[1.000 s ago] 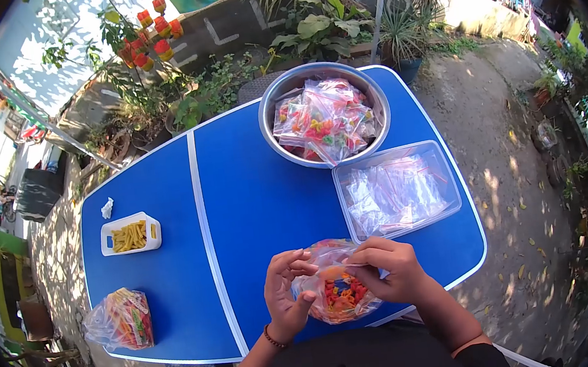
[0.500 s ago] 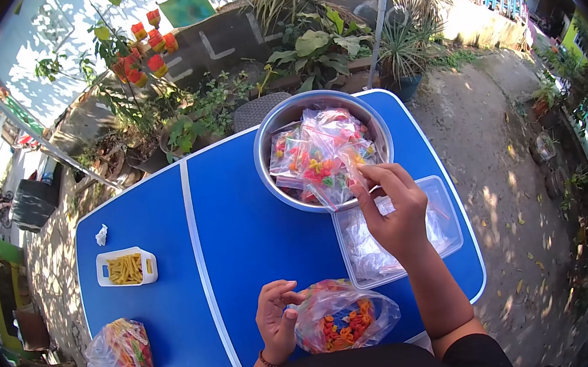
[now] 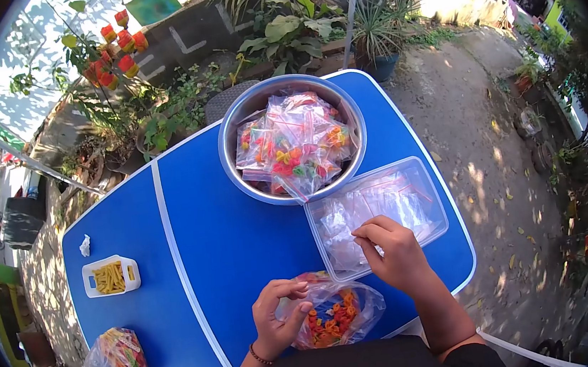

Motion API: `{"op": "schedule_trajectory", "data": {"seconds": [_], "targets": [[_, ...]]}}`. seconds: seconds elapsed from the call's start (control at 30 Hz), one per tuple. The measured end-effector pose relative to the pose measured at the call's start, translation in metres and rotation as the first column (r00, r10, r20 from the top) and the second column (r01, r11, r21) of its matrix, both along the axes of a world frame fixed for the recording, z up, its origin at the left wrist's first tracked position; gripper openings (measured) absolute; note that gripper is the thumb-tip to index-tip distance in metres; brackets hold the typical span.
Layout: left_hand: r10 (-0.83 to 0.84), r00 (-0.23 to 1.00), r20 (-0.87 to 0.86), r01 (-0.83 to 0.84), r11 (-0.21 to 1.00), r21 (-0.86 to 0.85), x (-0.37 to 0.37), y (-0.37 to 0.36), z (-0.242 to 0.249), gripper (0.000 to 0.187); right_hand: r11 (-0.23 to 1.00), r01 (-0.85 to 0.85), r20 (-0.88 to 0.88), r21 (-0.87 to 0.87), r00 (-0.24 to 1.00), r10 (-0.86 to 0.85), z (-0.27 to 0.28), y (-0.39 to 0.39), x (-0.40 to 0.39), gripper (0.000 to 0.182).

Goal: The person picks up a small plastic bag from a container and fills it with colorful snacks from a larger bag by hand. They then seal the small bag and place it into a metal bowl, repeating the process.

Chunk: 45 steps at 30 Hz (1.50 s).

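My left hand (image 3: 278, 317) hovers at the left edge of an open clear plastic bag (image 3: 371, 306) holding small orange, red and yellow plastic pieces. Its fingers are curled loosely, apart from the thumb, with nothing between them. Over the clear plastic box (image 3: 331, 269) is my right hand (image 3: 393, 253), fingers bent and the thumb slightly off the index finger; I see nothing in it. Clear zip bags (image 3: 380, 199) lie in that box. Behind it stands a metal bowl (image 3: 232, 165) heaped with filled zip bags (image 3: 293, 144) of colourful pieces.
On the left of the blue table (image 3: 208, 214) are a white basket (image 3: 132, 281) of yellow tube-like pieces, a crumpled white scrap (image 3: 85, 245) and a bag of colourful strips (image 3: 120, 359). Potted plants (image 3: 378, 49) and a low wall stand beyond the table.
My right hand has let go of a filled zip bag at the bowl and moved down over the clear box. My left hand stays near the open bag. The view has shifted slightly.
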State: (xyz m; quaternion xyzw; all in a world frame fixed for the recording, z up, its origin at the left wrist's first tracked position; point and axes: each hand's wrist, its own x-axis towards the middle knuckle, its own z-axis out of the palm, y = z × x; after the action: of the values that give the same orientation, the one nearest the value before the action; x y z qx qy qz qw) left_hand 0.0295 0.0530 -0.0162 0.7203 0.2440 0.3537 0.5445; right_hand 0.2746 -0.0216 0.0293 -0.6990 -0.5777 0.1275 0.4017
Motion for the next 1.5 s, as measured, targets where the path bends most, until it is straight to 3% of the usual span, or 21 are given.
{"op": "schedule_trajectory", "data": {"seconds": [0.27, 0.37, 0.53, 0.63, 0.73, 0.93, 1.13, 1.33, 1.5], "targets": [[-0.231, 0.969, -0.087, 0.247, 0.927, 0.284, 0.038, 0.004, 0.018, 0.027, 0.987, 0.158, 0.058, -0.032, 0.986, -0.155, -0.011, -0.038, 0.002, 0.010], [-0.291, 0.952, -0.099, 0.304, 0.937, 0.170, 0.048, -0.002, 0.026, 0.026, 0.979, 0.204, 0.083, -0.022, 0.976, -0.201, -0.012, -0.044, 0.006, 0.011], [-0.338, 0.933, -0.125, 0.357, 0.914, 0.191, 0.058, -0.006, 0.032, 0.025, 0.948, 0.309, 0.238, -0.077, 0.929, -0.283, -0.014, -0.036, 0.007, 0.018], [-0.343, 0.929, -0.135, 0.364, 0.913, 0.186, 0.061, -0.009, 0.034, 0.025, 0.841, 0.434, 0.245, -0.323, 0.897, -0.368, -0.009, -0.017, 0.003, 0.024], [-0.372, 0.916, -0.147, 0.397, 0.893, 0.211, 0.062, -0.007, 0.037, 0.025, 0.839, 0.409, 0.295, -0.359, 0.902, -0.314, -0.015, -0.008, 0.005, 0.025], [-0.370, 0.917, -0.149, 0.394, 0.896, 0.203, 0.058, -0.005, 0.033, 0.023, 0.895, 0.369, 0.200, -0.249, 0.924, -0.325, -0.017, -0.017, 0.006, 0.014], [-0.298, 0.948, -0.115, 0.316, 0.926, 0.208, 0.051, -0.007, 0.032, 0.021, 0.947, 0.312, 0.149, 0.071, 0.936, -0.319, -0.008, -0.024, 0.002, 0.017], [-0.196, 0.977, -0.087, 0.213, 0.941, 0.264, 0.035, -0.006, 0.034, 0.020, 0.973, 0.139, -0.129, 0.184, 0.985, -0.116, 0.019, -0.022, -0.019, 0.010], [-0.094, 0.994, -0.059, 0.106, 0.957, 0.271, 0.014, -0.010, 0.040, 0.020, 0.973, -0.096, -0.069, 0.210, 0.991, 0.112, 0.024, -0.013, -0.035, 0.012]]}}
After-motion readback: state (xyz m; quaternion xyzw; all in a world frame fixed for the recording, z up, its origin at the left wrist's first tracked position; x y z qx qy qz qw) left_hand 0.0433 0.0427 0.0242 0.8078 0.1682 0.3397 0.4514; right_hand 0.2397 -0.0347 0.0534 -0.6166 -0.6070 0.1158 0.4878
